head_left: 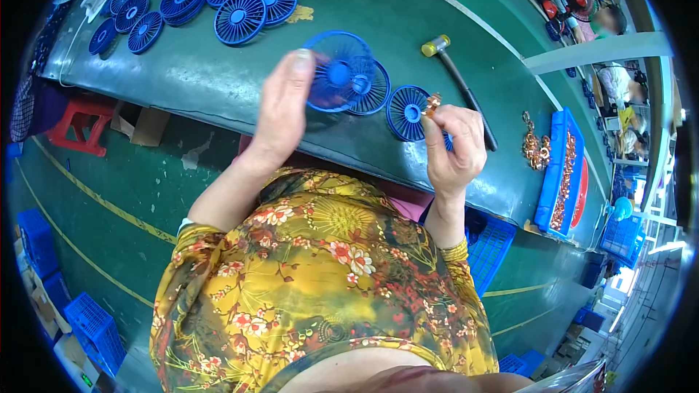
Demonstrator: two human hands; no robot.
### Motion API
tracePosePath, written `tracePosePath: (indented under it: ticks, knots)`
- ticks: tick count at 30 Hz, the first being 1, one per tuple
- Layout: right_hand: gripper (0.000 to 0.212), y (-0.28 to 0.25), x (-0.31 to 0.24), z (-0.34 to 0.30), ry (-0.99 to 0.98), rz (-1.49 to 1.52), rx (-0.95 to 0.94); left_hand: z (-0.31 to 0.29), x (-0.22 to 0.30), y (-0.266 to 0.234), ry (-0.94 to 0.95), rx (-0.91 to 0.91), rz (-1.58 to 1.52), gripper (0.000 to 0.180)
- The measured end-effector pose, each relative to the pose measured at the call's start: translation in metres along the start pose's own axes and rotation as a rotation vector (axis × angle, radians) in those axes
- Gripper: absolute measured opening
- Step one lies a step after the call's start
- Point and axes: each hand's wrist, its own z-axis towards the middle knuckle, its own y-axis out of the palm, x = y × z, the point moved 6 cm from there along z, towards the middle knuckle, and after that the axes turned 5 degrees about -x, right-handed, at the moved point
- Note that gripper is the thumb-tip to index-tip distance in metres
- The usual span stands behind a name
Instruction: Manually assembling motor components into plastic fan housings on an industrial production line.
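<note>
My left hand grips the left edge of a round blue plastic grille, which is smeared by motion and tilted above the bench. Partly under it lies a second blue grille. To the right of that, another blue grille rests flat, close to my right hand. The fingers of my right hand are pinched around small shiny copper-coloured metal pieces. A mallet with a yellowish head and a dark handle lies just beyond my right hand.
Several blue grilles are spread and stacked at the bench's far left. At right, loose copper-coloured pieces lie beside a blue tray full of them. A red stool stands left of the green bench. Other people work at far right.
</note>
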Motion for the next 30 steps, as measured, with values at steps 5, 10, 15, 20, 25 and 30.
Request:
tracePosePath:
  ticks: [5, 10, 15, 20, 25, 30]
  knots:
    - [0.027, 0.016, -0.03, 0.01, -0.167, -0.058, -0.069, -0.002, -0.003, 0.034, -0.029, -0.133, -0.011, 0.046]
    - [0.024, 0.029, -0.034, 0.013, -0.187, -0.077, -0.073, -0.008, -0.001, 0.048, -0.007, -0.19, -0.016, 0.039]
    - [0.015, 0.045, -0.024, 0.016, -0.045, -0.115, -0.227, -0.013, -0.002, 0.046, 0.052, -0.146, 0.161, 0.026]
    - [0.019, 0.05, -0.016, 0.008, 0.06, -0.041, -0.269, -0.014, -0.001, 0.045, 0.089, -0.183, 0.279, 0.032]
    - [0.034, 0.034, -0.02, 0.009, 0.053, -0.198, -0.175, -0.015, 0.001, 0.051, -0.057, -0.27, -0.141, 0.048]
    - [0.037, 0.02, -0.029, 0.003, -0.123, -0.129, -0.354, -0.025, 0.003, 0.048, -0.305, -0.525, -0.187, 0.051]
